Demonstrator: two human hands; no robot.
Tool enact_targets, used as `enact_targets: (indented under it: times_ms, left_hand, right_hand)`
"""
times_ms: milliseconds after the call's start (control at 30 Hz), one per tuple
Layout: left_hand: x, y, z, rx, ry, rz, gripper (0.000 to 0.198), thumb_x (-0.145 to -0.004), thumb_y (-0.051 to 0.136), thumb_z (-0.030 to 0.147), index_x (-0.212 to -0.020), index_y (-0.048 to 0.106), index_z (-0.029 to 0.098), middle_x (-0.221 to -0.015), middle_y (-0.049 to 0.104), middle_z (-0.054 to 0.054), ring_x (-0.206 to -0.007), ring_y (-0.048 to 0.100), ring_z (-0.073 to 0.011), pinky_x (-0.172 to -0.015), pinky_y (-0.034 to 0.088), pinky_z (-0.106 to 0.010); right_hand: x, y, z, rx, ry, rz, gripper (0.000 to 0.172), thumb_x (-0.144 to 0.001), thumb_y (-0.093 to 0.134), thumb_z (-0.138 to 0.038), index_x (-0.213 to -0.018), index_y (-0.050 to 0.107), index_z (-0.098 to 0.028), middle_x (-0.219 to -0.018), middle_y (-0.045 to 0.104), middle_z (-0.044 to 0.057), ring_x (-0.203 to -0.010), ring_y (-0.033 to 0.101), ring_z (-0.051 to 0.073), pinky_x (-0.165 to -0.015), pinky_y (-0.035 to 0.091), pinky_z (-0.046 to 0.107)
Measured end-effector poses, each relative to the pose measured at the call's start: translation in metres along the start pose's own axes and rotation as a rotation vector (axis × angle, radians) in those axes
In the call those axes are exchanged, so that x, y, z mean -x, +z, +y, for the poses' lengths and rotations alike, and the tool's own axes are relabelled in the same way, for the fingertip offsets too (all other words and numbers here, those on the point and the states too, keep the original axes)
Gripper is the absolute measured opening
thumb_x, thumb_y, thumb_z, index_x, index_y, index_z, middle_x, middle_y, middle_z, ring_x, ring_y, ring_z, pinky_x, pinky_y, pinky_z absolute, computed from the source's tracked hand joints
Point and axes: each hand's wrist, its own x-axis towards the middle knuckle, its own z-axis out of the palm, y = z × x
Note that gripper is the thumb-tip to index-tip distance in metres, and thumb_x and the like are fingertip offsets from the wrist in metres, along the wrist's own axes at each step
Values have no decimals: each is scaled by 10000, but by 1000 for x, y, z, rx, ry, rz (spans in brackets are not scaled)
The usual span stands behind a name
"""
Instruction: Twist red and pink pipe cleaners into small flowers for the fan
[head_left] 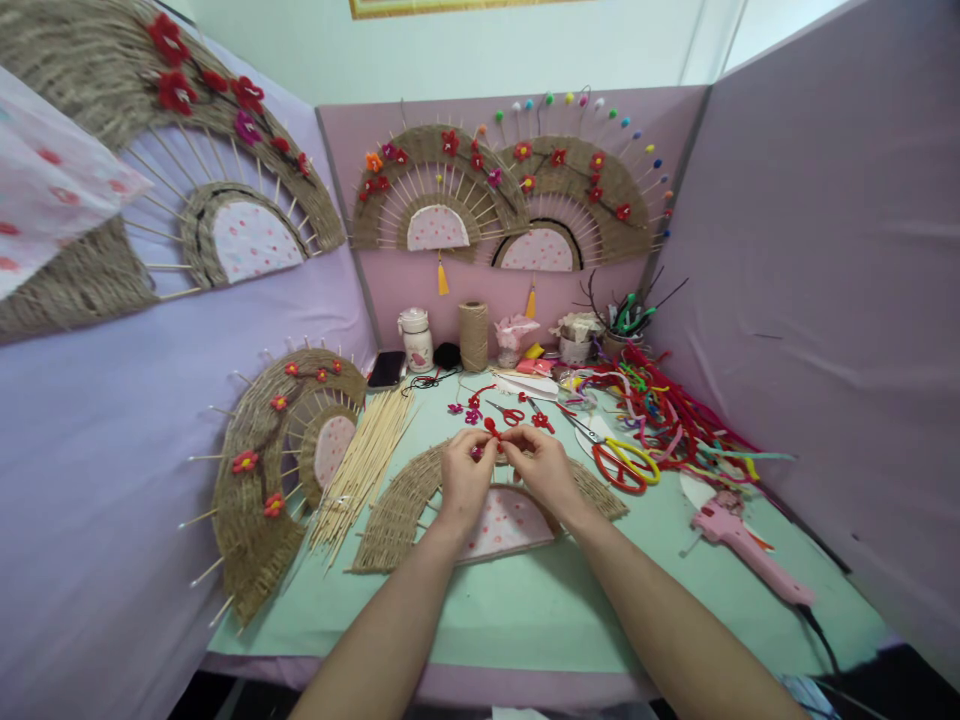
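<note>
My left hand [465, 478] and my right hand [541, 468] meet above a half-woven jute fan [397, 515] lying on the green table [570, 600]. Both hands pinch a small red pipe-cleaner piece [491, 428] between their fingertips. The fan has a pink dotted centre [504, 525], partly hidden by my wrists. Small red and pink pipe-cleaner flowers [472, 405] lie just beyond my fingers.
A bundle of bamboo sticks [364, 460] and a finished fan [277, 470] lie at the left. Large scissors [622, 462], a pile of coloured pipe cleaners [675, 415] and a pink glue gun [742, 548] are at the right. Twine spool [473, 335], jars and more fans stand along the back wall.
</note>
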Motion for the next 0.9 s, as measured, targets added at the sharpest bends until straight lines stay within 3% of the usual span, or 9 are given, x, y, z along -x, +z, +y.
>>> enact_targets:
  times_ms: [100, 333, 533, 667, 800, 900]
  left_hand:
    - [2, 0, 2, -31, 66, -10, 71, -732, 612, 191, -692, 666, 212, -772, 590, -46, -771, 511, -182, -722, 373, -270]
    - [5, -1, 3, -184, 168, -60, 125, -790, 540, 183, -775, 659, 216, -825, 583, -59, -809, 497, -204, -777, 354, -305]
    - [5, 0, 3, -121, 164, -90, 129, -807, 533, 217, -790, 661, 210, -840, 587, -61, -819, 503, -196, -780, 356, -291]
    - [0, -1, 1, 33, 16, -83, 179, -808, 549, 307, -738, 666, 191, -782, 599, -47, -769, 520, -174, -726, 377, -261]
    - [-7, -2, -5, 237, -251, -109, 239, -765, 595, 391, -764, 675, 166, -751, 630, -38, -695, 535, -150, -625, 395, -242]
    - [-8, -1, -6, 370, -361, -98, 233, -645, 721, 345, -779, 684, 158, -753, 653, -30, -664, 540, -126, -613, 403, -228]
  right_hand:
    - [0, -2, -3, 86, -83, 35, 123, -755, 557, -271, -793, 656, -209, -773, 667, 30, -686, 588, 167, -668, 478, 293]
    - [0, -5, -2, 192, -195, 42, 134, -797, 547, -264, -834, 667, -216, -845, 650, 64, -800, 587, 192, -706, 463, 302]
    - [-1, -4, 4, 93, -73, 22, 160, -790, 566, -310, -851, 676, -212, -878, 652, 63, -668, 580, 165, -573, 465, 282]
    - [-3, -3, -3, -106, 119, 27, 208, -736, 620, -371, -822, 675, -190, -712, 637, 31, -482, 499, 123, -453, 427, 267]
    - [-4, -4, -11, -216, 197, 30, 221, -692, 654, -374, -785, 675, -175, -624, 591, 6, -470, 470, 111, -437, 432, 261]
    - [-3, -4, -12, -243, 211, 18, 225, -679, 664, -373, -776, 675, -171, -639, 599, 12, -513, 494, 120, -449, 442, 255]
